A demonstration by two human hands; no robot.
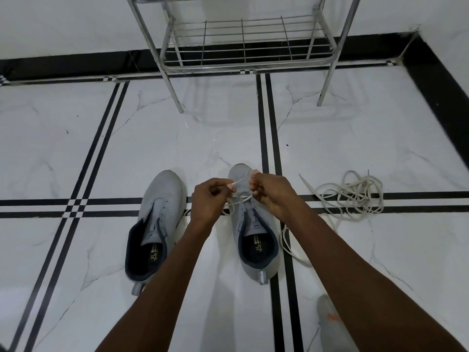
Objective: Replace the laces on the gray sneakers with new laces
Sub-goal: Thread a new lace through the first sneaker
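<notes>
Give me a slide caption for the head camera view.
Both hands, left hand and right hand, thread a white lace into the right gray sneaker.

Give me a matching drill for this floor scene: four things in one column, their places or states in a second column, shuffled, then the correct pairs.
Things
1. left sneaker
2. right sneaker
3. loose lace pile
4. metal rack

Places or states
A. tangled on the floor, right of both shoes
B. standing against the wall, bottom shelf bare
C. no lace in its eyelets
D. a white lace at its front eyelets, pinched by the left hand and right hand

Pairs: 1-C, 2-D, 3-A, 4-B
</notes>
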